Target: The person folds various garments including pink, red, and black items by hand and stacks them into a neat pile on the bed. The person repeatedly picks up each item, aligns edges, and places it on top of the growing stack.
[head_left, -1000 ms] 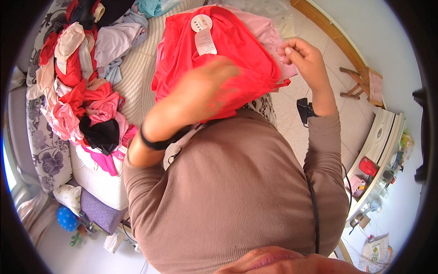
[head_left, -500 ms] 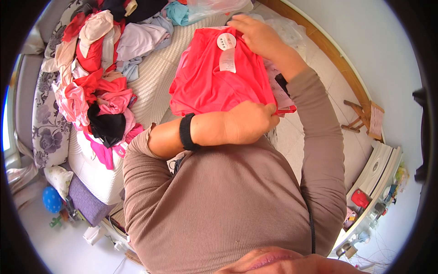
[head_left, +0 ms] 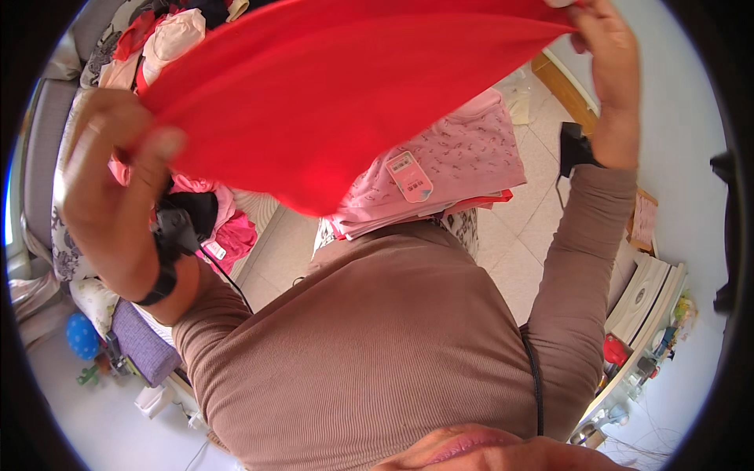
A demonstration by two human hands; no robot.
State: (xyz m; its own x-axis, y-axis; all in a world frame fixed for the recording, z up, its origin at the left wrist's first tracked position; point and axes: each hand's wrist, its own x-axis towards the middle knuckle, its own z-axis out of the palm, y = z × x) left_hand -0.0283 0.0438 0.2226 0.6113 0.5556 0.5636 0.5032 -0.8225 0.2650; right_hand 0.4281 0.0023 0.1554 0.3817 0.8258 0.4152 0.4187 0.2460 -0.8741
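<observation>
A plain red garment (head_left: 338,102) is stretched in the air between my two hands, its lower edge sagging. At the left, my left hand (head_left: 118,165), smeared by motion, is closed on one end of it. My right hand (head_left: 609,47) pinches the opposite corner at the upper right. Below the cloth lies a folded pink printed garment (head_left: 471,149) with a white and pink tag (head_left: 410,177), on top of a stack close to my body. The red cloth hides part of that stack and the area behind it.
A heap of mixed clothes (head_left: 177,43) covers the seat at the left, beside a flowered cushion (head_left: 67,247). A blue dotted balloon (head_left: 82,336) lies by a purple cushion (head_left: 141,341). To the right stand a wooden folding stool (head_left: 644,220) and a white cabinet (head_left: 644,294).
The red garment has been lifted off the stack and spread out, uncovering the pink printed one. My left hand has moved left and my right hand up and to the right.
</observation>
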